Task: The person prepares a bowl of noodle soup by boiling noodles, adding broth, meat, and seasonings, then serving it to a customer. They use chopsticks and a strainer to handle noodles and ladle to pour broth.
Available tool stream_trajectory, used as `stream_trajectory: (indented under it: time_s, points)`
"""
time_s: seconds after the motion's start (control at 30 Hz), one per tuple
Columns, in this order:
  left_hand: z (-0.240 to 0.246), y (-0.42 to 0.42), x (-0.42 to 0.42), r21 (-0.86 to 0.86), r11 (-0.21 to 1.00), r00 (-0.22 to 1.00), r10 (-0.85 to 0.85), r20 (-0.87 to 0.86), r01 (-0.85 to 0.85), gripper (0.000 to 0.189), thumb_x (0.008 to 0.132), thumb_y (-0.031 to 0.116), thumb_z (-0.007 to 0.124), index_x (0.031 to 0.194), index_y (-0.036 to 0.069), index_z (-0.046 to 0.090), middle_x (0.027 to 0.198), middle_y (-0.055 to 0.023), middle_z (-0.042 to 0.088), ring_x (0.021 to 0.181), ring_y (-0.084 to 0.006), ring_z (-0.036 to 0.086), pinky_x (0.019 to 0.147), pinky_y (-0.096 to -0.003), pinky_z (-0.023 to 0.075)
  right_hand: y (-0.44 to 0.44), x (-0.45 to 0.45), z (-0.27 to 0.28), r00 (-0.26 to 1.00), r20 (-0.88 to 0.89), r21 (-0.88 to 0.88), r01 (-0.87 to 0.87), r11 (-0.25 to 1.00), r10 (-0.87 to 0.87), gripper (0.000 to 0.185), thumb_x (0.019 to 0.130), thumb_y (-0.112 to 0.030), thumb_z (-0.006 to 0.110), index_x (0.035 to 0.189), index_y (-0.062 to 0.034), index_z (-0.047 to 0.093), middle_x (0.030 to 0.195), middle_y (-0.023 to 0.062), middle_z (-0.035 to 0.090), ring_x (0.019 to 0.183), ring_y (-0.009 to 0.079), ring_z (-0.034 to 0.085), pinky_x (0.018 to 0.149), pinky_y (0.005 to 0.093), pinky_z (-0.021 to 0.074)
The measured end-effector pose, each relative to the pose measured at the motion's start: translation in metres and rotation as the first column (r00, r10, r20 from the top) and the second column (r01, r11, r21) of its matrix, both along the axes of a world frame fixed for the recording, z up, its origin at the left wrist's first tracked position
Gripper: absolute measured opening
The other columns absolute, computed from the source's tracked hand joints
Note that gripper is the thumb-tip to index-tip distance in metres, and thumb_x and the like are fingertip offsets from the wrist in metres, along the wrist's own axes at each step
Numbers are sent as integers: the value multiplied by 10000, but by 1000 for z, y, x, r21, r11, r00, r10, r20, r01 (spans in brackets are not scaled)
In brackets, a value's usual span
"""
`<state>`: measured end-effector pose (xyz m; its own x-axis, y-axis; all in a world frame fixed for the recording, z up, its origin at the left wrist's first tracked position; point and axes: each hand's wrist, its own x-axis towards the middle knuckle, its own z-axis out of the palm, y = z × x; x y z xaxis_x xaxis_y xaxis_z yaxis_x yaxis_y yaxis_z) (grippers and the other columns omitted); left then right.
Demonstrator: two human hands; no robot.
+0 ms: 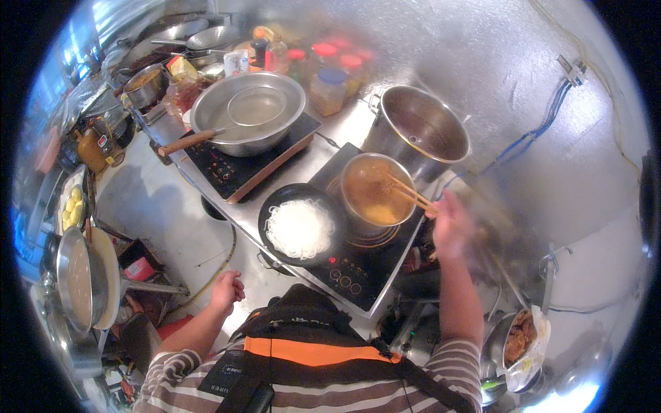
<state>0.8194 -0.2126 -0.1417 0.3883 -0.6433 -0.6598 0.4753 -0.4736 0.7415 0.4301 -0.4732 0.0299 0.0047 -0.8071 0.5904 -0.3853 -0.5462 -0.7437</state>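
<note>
My right hand (450, 224) grips a pair of wooden chopsticks (413, 195), their tips down in a steel pot of orange-brown broth (374, 191) on an induction cooktop (353, 281). A yellowish mass lies in the broth near the pot's lower side. Left of the pot, a black bowl (265, 242) holds white noodles (302, 228). My left hand (227, 290) hangs over the floor in front of the counter, fingers loosely curled, with nothing visible in it.
A large stockpot (373, 131) stands behind the broth pot. On a second cooktop (248, 188) sits a wide steel basin (206, 103) with a wooden-handled strainer (188, 142). Lidded jars (329, 90) line the back. A steel bowl of browned food (519, 338) is at right, another basin (77, 279) at left.
</note>
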Motion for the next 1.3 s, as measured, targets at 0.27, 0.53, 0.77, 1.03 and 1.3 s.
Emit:
stream_trajectory:
  time_s: [0.27, 0.53, 0.77, 1.03, 1.3]
  points:
    - [4, -2, 2, 10, 999, 1000, -31, -2, 31, 326, 853, 314, 486, 1024, 36, 498, 680, -85, 518, 463, -169, 502, 410, -268, 377, 23, 3, 38, 989, -119, -61, 86, 994, -93, 239, 890, -42, 505, 1101, 47, 576, 778, 98, 617, 630, 129, 611, 574, 243, 513]
    - [-4, -2, 4, -18, 1000, 999, -19, -39, 19, 310, 852, 314, 488, 1006, 45, 501, 677, -87, 519, 462, -174, 501, 410, -273, 377, 31, 2, 56, 990, -116, -100, 63, 993, -75, 231, 889, -29, 493, 1090, 52, 573, 739, 92, 628, 621, 128, 615, 586, 238, 496]
    - [-8, -2, 7, -44, 999, 998, -4, -69, 1, 301, 852, 315, 496, 987, 47, 519, 679, -89, 523, 479, -180, 506, 422, -281, 378, 45, 20, 89, 922, -308, -184, 184, 965, -235, 249, 897, -64, 480, 1103, 43, 572, 708, 98, 629, 599, 139, 619, 578, 253, 490]
    - [-10, 3, 12, -22, 1000, 996, 7, -90, -9, 304, 861, 327, 496, 982, 50, 524, 676, -75, 521, 482, -177, 503, 428, -280, 377, 55, 51, 107, 976, -152, -170, 128, 977, -154, 279, 903, -39, 443, 1154, 48, 529, 749, 122, 627, 594, 172, 620, 566, 273, 505]
    - [-18, 19, 24, -8, 999, 996, 34, -83, -35, 300, 859, 319, 493, 992, 52, 520, 689, -80, 523, 488, -175, 510, 428, -278, 373, 58, 104, 92, 999, -10, -140, -36, 989, 35, 282, 905, -36, 444, 1157, 70, 512, 748, 123, 627, 601, 162, 615, 588, 278, 510]
